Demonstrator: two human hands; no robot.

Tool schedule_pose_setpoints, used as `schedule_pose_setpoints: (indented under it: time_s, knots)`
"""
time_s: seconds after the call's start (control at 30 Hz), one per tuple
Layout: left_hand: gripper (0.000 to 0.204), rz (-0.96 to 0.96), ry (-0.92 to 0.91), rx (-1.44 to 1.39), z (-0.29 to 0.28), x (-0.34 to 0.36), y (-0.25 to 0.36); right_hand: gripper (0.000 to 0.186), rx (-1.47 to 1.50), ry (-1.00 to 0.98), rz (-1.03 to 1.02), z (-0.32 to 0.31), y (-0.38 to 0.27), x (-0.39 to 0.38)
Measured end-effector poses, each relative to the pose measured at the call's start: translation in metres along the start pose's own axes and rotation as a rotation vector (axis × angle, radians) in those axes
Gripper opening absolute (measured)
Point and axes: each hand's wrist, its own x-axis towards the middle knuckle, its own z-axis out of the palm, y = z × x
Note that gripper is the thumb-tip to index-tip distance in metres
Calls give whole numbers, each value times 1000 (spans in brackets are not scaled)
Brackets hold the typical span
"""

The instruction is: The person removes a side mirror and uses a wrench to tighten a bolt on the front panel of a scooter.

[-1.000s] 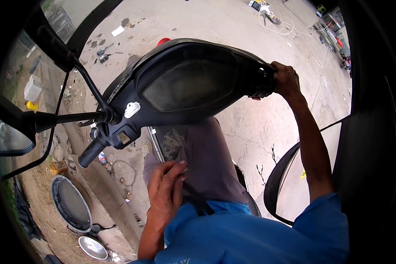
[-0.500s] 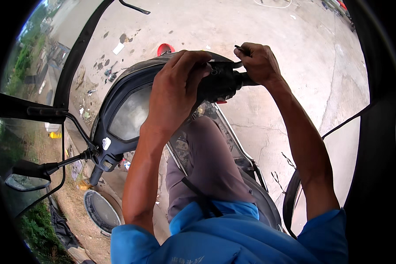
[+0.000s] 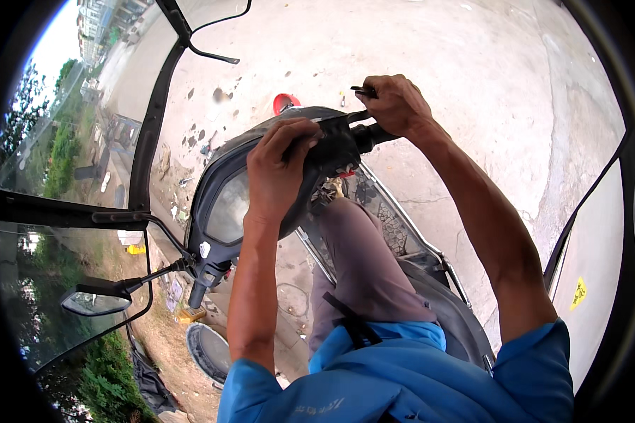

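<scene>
I sit astride a dark scooter (image 3: 215, 158) with its handlebar in front of me. My right hand (image 3: 402, 106) is closed around a black lever (image 3: 364, 92), one end of which sticks out left of the fist. It is above the right handlebar grip (image 3: 381, 134). My left hand (image 3: 271, 173) is bent at the right part of the handlebar cover (image 3: 331, 151), fingers curled toward the thumb. Whatever its fingertips hold is hidden. Between my forearms, the instrument panel (image 3: 229, 208) looks pale with glare.
A black canopy frame (image 3: 152, 127) with clear sheets surrounds the left side. The left mirror (image 3: 95, 302) juts out on its stalk. On the ground are a round grey tub (image 3: 208, 349), a red bowl-like thing (image 3: 285, 103) and scattered litter. Concrete (image 3: 473, 106) spreads ahead and right.
The view has swung, so the scooter sits further right and lower. The lever's exposed end shows more beside my right fist. My left hand stays bent at the handlebar cover.
</scene>
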Motion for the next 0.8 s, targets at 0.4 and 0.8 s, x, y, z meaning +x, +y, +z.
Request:
schedule_pose_setpoints:
  time_s: [0.4, 0.8]
  knots:
    - [21, -124, -42, -146, 4, -3, 3, 28, -45, -11, 14, 0, -1, -1]
    - [18, -136, 28, -215, 8, -3, -5, 26, -42, 9, -7, 0, -2, -3]
